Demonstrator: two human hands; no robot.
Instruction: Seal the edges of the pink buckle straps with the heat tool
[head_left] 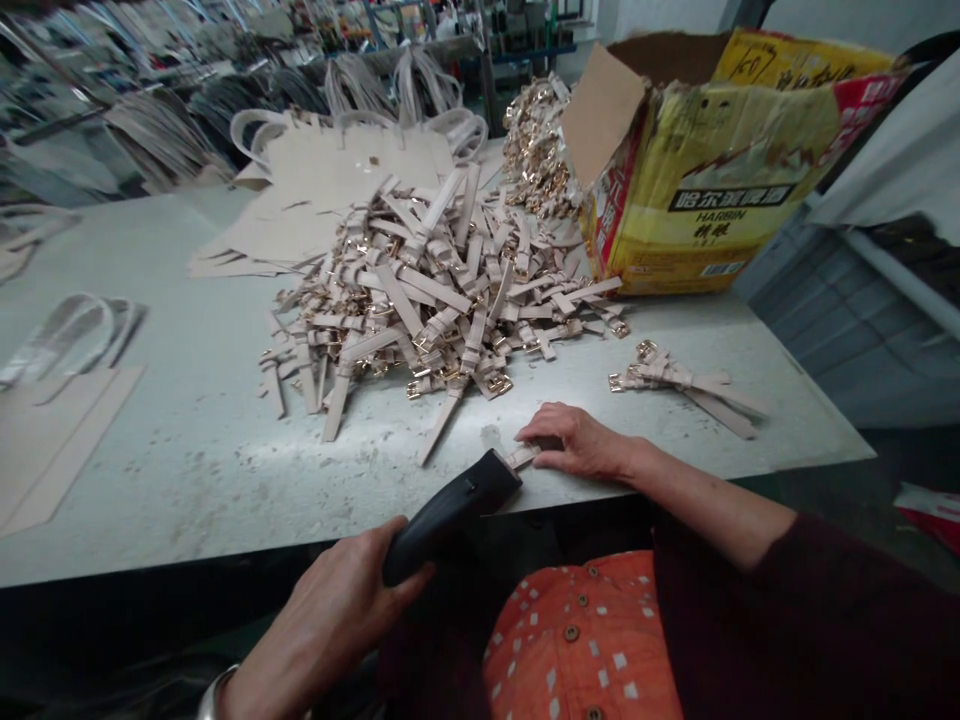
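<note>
My left hand (349, 575) is wrapped round the grip of a black curved hand-held tool (457, 505), whose exact kind I cannot make out. Its wide end meets a short beige buckle strap (523, 456) near the table's front edge. The fingers of my right hand (581, 440) pinch that strap from the other side, partly hiding it. Beyond both hands rises a large heap of beige straps (427, 290) with gold-coloured buckles. To the right of my right hand, several similar straps (682, 385) lie in a small bunch.
A yellow cardboard box (690, 190) stands open at the back right, beside another pile of buckled straps (538, 145). Flat beige bag panels (292, 205) with handles are stacked behind the heap. More panels (67, 430) lie at the left on the pale table (202, 450).
</note>
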